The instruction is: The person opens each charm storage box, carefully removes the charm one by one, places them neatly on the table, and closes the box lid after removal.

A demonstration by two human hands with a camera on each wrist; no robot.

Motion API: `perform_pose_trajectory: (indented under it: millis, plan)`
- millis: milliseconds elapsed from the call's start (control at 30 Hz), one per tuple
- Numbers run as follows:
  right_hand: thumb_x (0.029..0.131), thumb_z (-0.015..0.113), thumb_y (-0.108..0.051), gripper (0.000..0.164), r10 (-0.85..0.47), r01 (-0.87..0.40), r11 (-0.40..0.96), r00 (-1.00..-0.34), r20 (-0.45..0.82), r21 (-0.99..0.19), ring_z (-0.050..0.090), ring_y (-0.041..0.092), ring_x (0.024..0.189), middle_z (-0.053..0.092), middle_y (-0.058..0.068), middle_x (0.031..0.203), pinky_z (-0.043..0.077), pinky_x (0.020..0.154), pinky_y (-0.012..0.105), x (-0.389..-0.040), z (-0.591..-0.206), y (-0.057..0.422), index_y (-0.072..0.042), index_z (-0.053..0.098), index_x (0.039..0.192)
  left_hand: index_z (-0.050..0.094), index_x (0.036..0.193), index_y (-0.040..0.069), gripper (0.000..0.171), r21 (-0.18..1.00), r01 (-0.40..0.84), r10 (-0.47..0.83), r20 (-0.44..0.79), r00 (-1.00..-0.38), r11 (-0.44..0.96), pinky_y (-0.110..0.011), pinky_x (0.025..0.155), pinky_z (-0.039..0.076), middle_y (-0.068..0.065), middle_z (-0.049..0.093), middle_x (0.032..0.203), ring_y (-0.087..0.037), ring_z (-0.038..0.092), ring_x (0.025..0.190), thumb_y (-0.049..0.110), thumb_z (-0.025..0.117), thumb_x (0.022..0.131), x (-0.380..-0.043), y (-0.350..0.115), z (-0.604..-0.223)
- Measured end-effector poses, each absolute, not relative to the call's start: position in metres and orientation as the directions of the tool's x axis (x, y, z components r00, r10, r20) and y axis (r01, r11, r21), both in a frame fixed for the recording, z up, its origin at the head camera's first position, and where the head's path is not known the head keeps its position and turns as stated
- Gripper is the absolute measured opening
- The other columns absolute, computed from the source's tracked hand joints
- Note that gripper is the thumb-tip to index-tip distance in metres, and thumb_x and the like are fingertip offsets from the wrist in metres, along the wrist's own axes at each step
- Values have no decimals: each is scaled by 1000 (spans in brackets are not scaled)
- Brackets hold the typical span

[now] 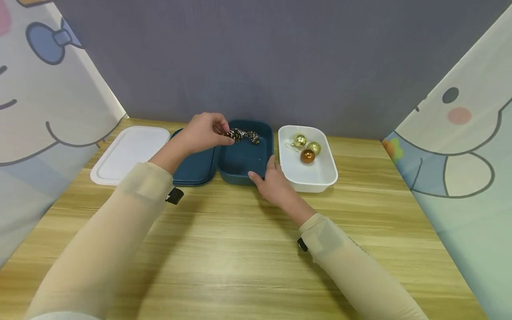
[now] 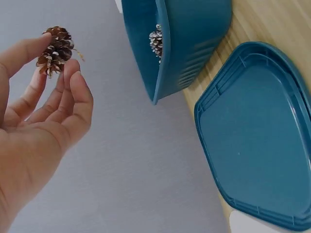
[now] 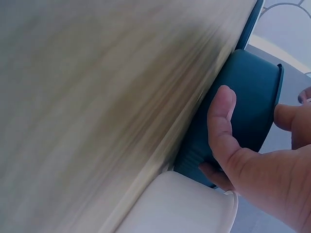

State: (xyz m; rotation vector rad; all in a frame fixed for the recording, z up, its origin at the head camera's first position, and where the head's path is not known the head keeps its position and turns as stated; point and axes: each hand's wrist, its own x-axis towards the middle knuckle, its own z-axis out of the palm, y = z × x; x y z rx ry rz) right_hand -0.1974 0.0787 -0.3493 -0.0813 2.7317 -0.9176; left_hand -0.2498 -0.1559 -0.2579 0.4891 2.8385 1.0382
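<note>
My left hand (image 1: 202,131) pinches a brown, white-tipped pine cone (image 2: 56,51) between thumb and fingertips, above the left side of a dark blue plastic box (image 1: 246,155). A short gold string hangs off this cone. Inside the box, towards its back, lies at least one more pine cone (image 1: 253,137) with frosted tips; the raised one partly overlaps that area in the head view. My right hand (image 1: 276,184) holds the box at its near right corner, thumb against the front wall (image 3: 248,97) and the other fingers around the side and rim.
Right beside the blue box stands a white box (image 1: 294,175) with two gold baubles (image 1: 300,140) and a copper one (image 1: 307,156). To the left lie stacked blue lids (image 1: 196,166) and a white lid (image 1: 128,149). A grey partition (image 1: 240,58) rises behind the wooden table (image 1: 216,249).
</note>
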Motion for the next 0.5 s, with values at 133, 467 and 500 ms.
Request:
perform_pose_trajectory:
  millis: [133,467,500]
  plan:
    - [109,52,-56,101,-137,25,798,-966,-221,-602,14,38,166,3,25,178,25,134,53,-198,-349,78,-1,-8,169,67,108,12,28,666,264,311,51,-949,697,-48,92,54,-10,69,121,-27,70,111,32,83,94,-229,-162,-257]
    - [109,51,-58,101,-154,7,797,-965,-214,-604,15,39,166,2,24,178,28,133,54,-195,-350,72,-2,-8,169,67,98,13,23,609,315,354,60,-933,728,-34,65,51,-3,72,79,-17,65,69,26,86,92,-165,-172,-287]
    - [109,51,-57,101,-153,5,799,-965,-211,-602,16,39,166,2,25,178,28,132,54,-195,-350,72,-2,-8,169,67,96,13,23,602,322,358,62,-931,731,-34,65,51,-3,70,78,-17,63,68,25,87,91,-160,-172,-290]
